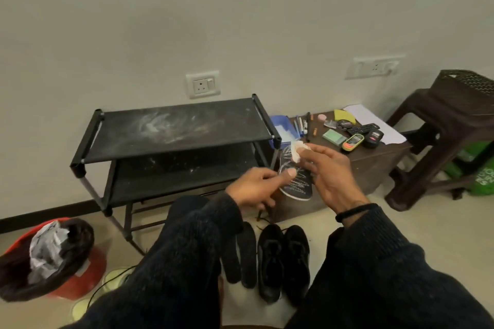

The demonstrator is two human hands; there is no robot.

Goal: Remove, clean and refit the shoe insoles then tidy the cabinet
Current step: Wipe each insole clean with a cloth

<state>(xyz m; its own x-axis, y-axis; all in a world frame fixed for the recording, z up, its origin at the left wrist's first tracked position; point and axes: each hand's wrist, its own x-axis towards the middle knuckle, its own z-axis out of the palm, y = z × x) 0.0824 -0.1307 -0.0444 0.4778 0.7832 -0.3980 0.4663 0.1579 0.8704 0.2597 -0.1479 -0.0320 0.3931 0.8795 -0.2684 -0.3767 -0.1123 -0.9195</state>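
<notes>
Dark sleeves [187, 262] frame it: left hand [256, 187] pinches the patterned insole [295, 184] mid-air above the shoes [283, 262]; right hand [328, 171] grips a white wipe [296, 151] against it. Steadier strokes heel-to-toe would clean best.

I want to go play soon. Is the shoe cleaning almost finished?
Not yet. Done: insoles are out, two dark insoles beside the black shoes. Now: left hand holds a patterned insole; right hand wipes it with a white cloth. Left: refitting, dusty rack.
</notes>
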